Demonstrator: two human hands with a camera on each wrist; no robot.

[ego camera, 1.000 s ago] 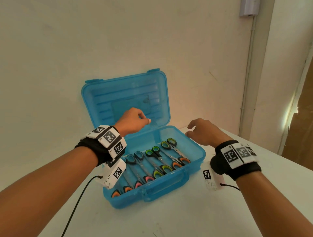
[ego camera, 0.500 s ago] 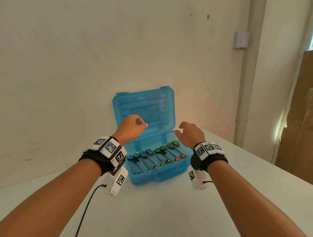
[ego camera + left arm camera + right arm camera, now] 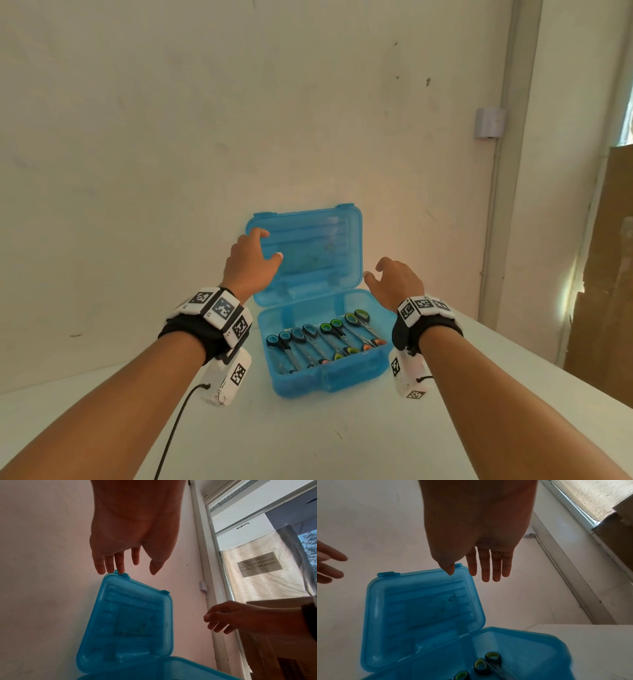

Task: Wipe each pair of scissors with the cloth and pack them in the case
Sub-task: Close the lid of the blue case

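Since the prior frame our left hand (image 3: 251,263) rose to the lid's upper-left edge; fingers loose, like our right hand (image 3: 397,282). Blue case (image 3: 342,378) centre frame, open; scissors (image 3: 325,339) rowed inside.

A blue translucent plastic case (image 3: 322,377) sits on a white desk (image 3: 308,442) near its far edge, close to a pale wall (image 3: 205,120). Its lid (image 3: 308,246) stands upright and open. Inside the base lie several pairs of scissors (image 3: 325,339) side by side, with handles in blue, green, orange and pink. The person's left hand (image 3: 250,263) is raised in front of the lid's left side, fingers loosely spread, holding nothing. The right hand (image 3: 397,284) hovers just right of the lid, fingers relaxed and empty. Both wrists wear black bands carrying white blocks with black square markers. A black cable (image 3: 174,428) trails from the left wrist.
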